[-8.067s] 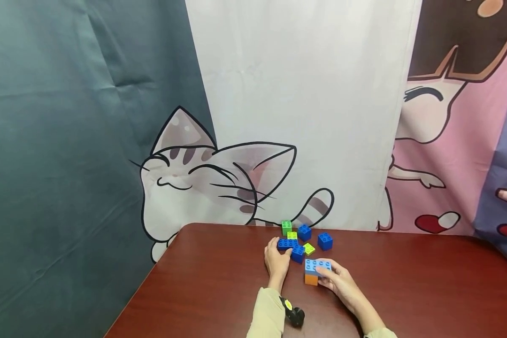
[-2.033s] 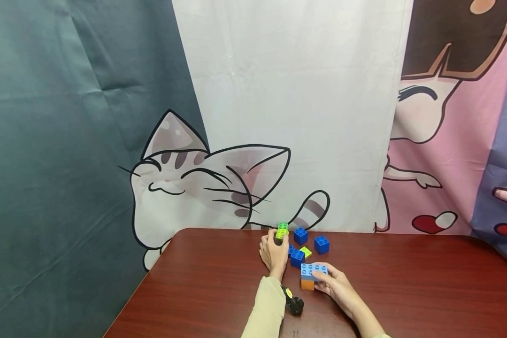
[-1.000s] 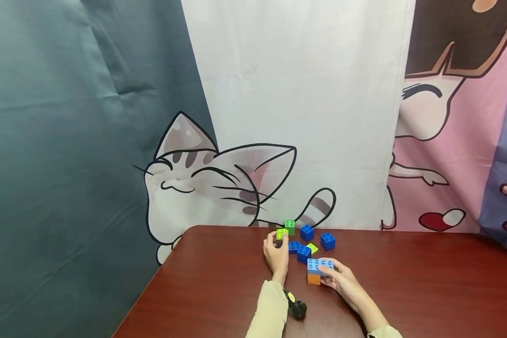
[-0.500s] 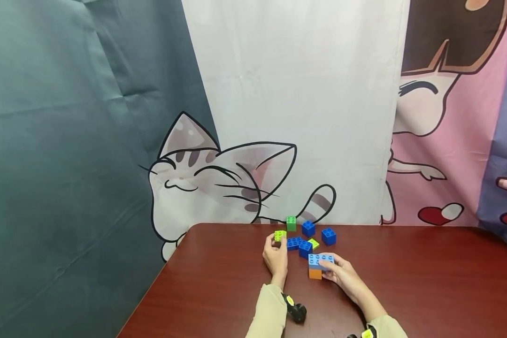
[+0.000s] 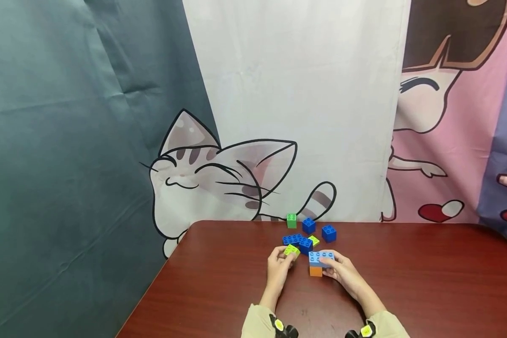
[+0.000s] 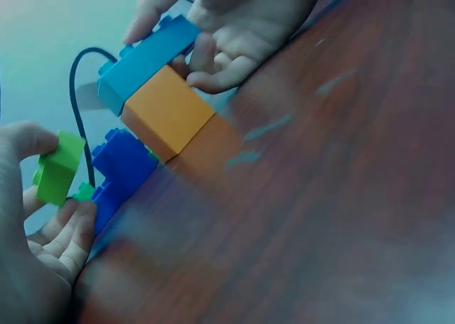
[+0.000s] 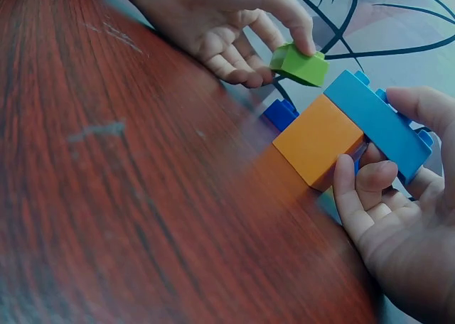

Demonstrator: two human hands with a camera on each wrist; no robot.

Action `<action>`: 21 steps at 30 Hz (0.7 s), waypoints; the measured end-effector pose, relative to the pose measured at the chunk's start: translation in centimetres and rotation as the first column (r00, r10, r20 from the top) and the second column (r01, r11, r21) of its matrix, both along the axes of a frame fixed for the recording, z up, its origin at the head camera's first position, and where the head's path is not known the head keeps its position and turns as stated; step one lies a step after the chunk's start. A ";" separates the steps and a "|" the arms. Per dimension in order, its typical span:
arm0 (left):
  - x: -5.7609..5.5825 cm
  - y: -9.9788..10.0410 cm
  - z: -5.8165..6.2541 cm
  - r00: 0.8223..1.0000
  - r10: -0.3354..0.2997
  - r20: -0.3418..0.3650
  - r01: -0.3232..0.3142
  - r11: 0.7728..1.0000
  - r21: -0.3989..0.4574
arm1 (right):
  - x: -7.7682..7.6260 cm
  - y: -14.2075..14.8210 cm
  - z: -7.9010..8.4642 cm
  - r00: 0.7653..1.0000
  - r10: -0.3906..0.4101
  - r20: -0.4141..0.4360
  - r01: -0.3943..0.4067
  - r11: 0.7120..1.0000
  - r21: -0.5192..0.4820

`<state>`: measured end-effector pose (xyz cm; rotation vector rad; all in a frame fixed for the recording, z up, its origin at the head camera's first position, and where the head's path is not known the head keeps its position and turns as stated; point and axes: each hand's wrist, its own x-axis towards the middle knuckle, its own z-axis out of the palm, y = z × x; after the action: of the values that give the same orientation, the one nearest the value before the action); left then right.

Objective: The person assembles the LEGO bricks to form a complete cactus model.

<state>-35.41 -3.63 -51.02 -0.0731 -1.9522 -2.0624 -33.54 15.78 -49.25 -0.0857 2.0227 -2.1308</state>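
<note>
On my remote feed, a fabric backdrop (image 5: 321,94) with a printed cat (image 5: 203,180) spans the scene behind a reddish-brown bench (image 5: 194,281), whose pale scratches come up plainly only in the two wrist views. Pale sleeves (image 5: 258,323) lead in from the near edge to a person's right hand (image 5: 345,274) and left hand (image 5: 277,271). The right hand's grip is clamped on a light-blue brick (image 5: 315,257), thumb on its studded top; I see the other fingers bent beneath it best from the wrists. A long blue brick (image 5: 291,240) lies farther back, to the left. An orange brick (image 5: 316,272) sits under the light-blue one's left half, its broad side shown large in both wrist views; I cannot tell whether it touches the bench. From the head I count three square blue bricks (image 5: 329,234), one overlapping the long one's right end, two farther back; the right wrist view gives me mere bits of blue past the orange. A green brick (image 5: 292,221) stands by the bench's far edge. The left hand's grip pinches a lime brick (image 5: 292,250) that looks beside the blue ones from the head, yet both wrist views show it raised clear of the bench, apart from the light-blue brick. Smallest, a thin lime piece (image 5: 314,240) lies just behind the front square brick, distinct only in the head view.
</note>
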 end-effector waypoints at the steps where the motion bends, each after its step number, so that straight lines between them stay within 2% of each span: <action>1: 0.2 0.0 0.0 0.999 -0.035 0.007 0.035 0.999 0.002 | 0.0 0.0 0.0 1.000 -0.004 0.000 0.004 1.000 0.000; 4: 0.4 0.1 0.1 0.996 -0.083 0.015 0.083 0.996 0.009 | 0.0 0.1 0.0 1.000 -0.018 -0.003 0.018 1.000 -0.002; 12: 0.5 0.4 0.0 0.990 -0.133 0.039 0.132 0.991 0.030 | 0.4 0.4 0.0 1.000 -0.011 -0.002 0.011 1.000 0.001; 17: 0.4 0.2 -0.2 0.991 -0.128 0.048 0.127 0.992 0.019 | 0.4 0.3 -0.2 1.000 -0.009 -0.006 0.009 1.000 0.004; 21: 0.5 0.1 -0.1 0.992 -0.119 0.028 0.119 0.993 0.008 | 0.4 0.2 -0.3 1.000 -0.004 -0.004 0.004 1.000 0.008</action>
<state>-34.95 -3.53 -51.14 -0.1636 -2.0035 -2.1550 -33.14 15.97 -49.50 -0.0850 2.0352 -2.1269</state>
